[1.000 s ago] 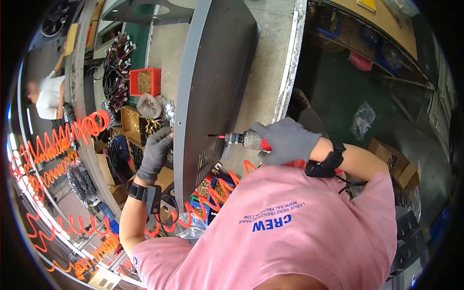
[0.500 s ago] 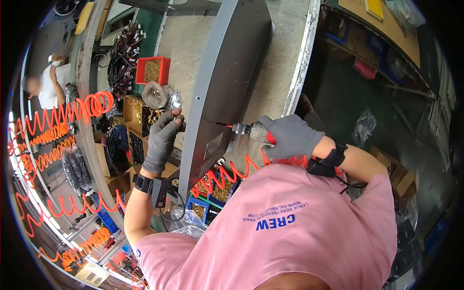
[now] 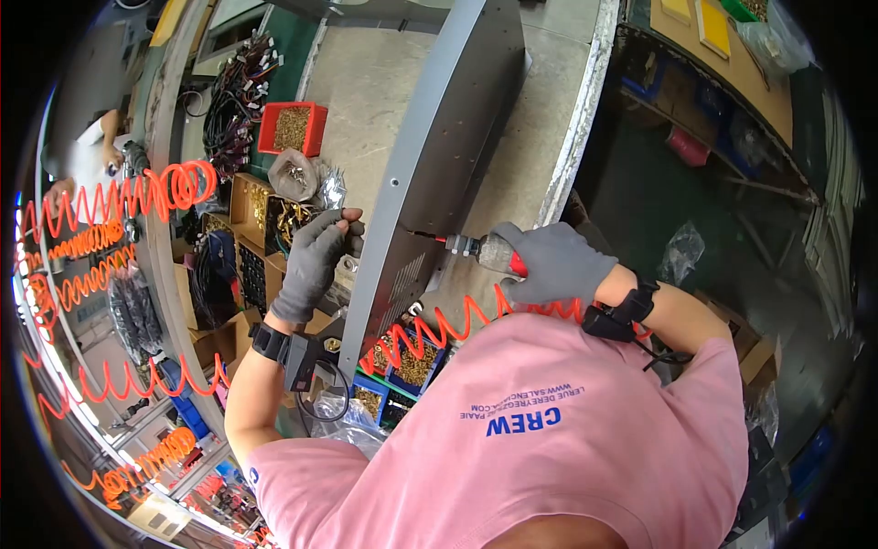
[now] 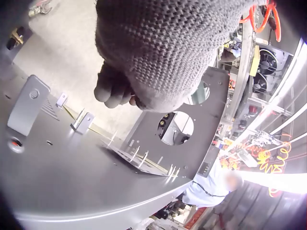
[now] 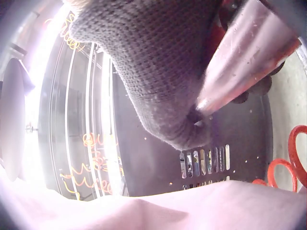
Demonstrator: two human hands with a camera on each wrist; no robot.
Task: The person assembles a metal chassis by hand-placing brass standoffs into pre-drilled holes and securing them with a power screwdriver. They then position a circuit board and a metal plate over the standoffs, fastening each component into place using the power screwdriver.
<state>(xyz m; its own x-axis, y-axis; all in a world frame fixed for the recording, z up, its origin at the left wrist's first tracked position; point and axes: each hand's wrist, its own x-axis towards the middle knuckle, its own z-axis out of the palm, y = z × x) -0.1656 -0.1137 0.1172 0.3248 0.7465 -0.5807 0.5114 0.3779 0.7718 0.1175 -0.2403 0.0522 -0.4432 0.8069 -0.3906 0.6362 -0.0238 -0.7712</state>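
Note:
My right hand (image 3: 560, 262), in a grey glove, grips a pistol-like power screwdriver (image 3: 495, 254) with a clear body and a red part. Its thin bit (image 3: 422, 234) points left at the face of a dark grey sheet-metal panel (image 3: 448, 165) standing on edge. In the right wrist view the screwdriver's shiny body (image 5: 249, 52) lies in the curled glove. My gloved left hand (image 3: 314, 267) is raised just left of the panel's near edge, with bare fingertips bent together. Seen from the left wrist, the fingers (image 4: 112, 88) curl under; I cannot tell whether they pinch something small.
A red bin of small brass-coloured parts (image 3: 292, 128) and an open bag (image 3: 294, 175) stand beyond the left hand. Blue bins of fasteners (image 3: 416, 362) sit below the panel. A red coiled hose (image 3: 457, 322) runs between panel and torso. Another person (image 3: 90, 165) is far left.
The left hand has come off the panel's edge and now stays just left of it. Panel and screwdriver have shifted right in the head view. The right hand keeps its grip on the screwdriver.

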